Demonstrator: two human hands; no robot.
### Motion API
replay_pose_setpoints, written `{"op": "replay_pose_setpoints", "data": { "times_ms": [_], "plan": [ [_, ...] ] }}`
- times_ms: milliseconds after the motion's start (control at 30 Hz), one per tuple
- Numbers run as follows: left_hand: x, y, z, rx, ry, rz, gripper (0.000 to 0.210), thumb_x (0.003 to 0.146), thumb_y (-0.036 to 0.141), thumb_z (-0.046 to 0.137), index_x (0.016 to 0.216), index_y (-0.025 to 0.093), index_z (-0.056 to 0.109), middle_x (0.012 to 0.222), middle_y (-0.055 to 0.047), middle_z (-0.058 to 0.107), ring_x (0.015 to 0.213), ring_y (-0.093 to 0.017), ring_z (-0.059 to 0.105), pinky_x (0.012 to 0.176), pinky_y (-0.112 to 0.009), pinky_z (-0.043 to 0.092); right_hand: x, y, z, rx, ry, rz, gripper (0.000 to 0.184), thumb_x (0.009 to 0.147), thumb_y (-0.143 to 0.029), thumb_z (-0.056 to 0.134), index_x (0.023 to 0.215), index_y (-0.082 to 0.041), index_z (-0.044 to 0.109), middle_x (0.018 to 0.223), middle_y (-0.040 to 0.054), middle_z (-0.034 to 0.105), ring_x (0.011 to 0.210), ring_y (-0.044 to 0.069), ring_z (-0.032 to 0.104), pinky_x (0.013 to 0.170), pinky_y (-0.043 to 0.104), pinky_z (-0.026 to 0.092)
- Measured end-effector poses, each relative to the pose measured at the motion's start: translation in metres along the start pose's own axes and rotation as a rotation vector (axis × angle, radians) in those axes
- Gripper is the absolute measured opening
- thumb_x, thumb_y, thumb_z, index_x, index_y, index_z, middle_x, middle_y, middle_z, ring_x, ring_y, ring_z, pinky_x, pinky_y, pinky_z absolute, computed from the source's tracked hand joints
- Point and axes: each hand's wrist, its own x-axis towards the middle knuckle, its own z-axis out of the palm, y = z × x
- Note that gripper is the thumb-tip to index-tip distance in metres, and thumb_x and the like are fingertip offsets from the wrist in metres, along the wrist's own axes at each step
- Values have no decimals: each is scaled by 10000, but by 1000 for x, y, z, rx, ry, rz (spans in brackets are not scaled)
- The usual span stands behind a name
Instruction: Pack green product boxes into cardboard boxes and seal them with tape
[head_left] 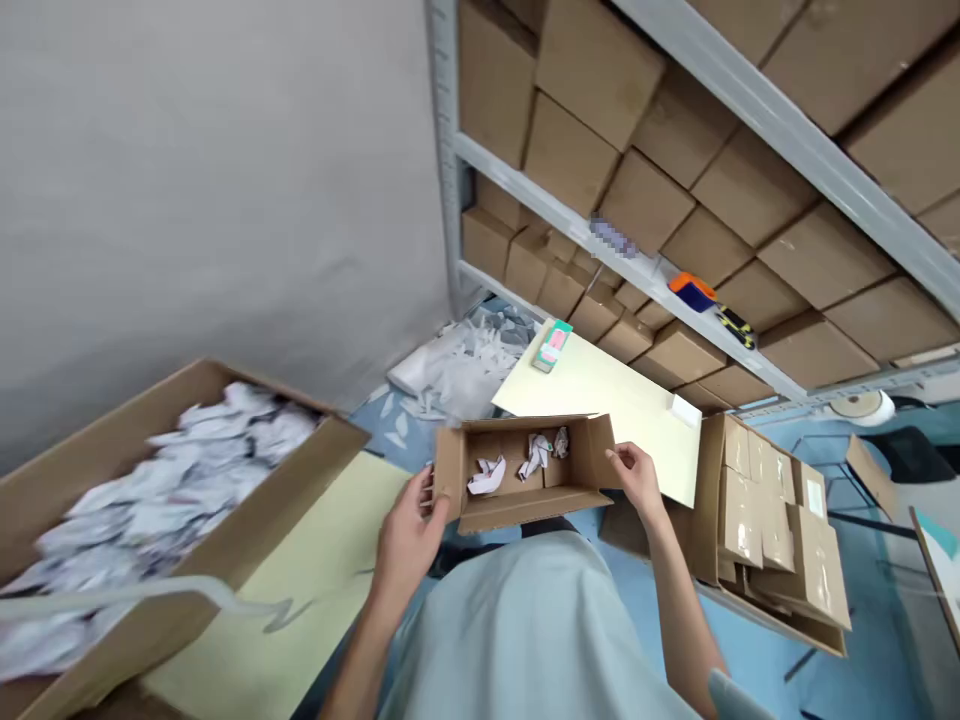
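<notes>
An open cardboard box (529,512) is held in front of my body, its inside facing up. Several crumpled pieces of white paper (487,476) lie on its bottom. My left hand (411,530) is closed on the box's left end, thumb on the near side. At the other end, my right hand (634,476) pinches the edge of the right flap. Behind the box is a pale yellow tabletop (626,400), with a small green and pink packet (553,346) near its far left corner.
A large carton (262,545) of crumpled paper stands at left. On the right, another carton (709,500) holds several taped boxes (776,510). A metal shelf (525,190) full of cardboard boxes rises behind, with a tape dispenser (693,291) on its edge. White scraps (469,360) cover the floor corner.
</notes>
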Motion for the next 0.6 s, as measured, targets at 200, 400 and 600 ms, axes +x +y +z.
{"op": "replay_pose_setpoints", "data": {
  "times_ms": [200, 400, 600],
  "plan": [
    [47, 65, 116, 140, -162, 129, 722, 931, 653, 620, 1464, 170, 671, 1261, -166, 814, 981, -284, 815, 832, -413, 705, 41, 72, -68, 132, 186, 129, 553, 823, -771, 782, 843, -222, 711, 806, 77, 750, 773, 262, 701, 767, 399, 600],
    [99, 89, 235, 231, -233, 170, 664, 895, 608, 622, 1402, 185, 687, 1291, -165, 809, 1045, -298, 813, 928, -455, 698, 94, 140, -122, 208, 264, 220, 504, 836, -728, 761, 872, -228, 712, 853, 84, 763, 829, 261, 721, 806, 400, 626],
    [136, 98, 312, 312, -289, 169, 661, 890, 623, 614, 1380, 184, 683, 1266, -166, 821, 1019, -302, 813, 957, -472, 684, 131, 179, -149, 255, 324, 320, 541, 799, -762, 777, 846, -229, 694, 838, 76, 756, 796, 243, 713, 803, 400, 640]
  ]
}}
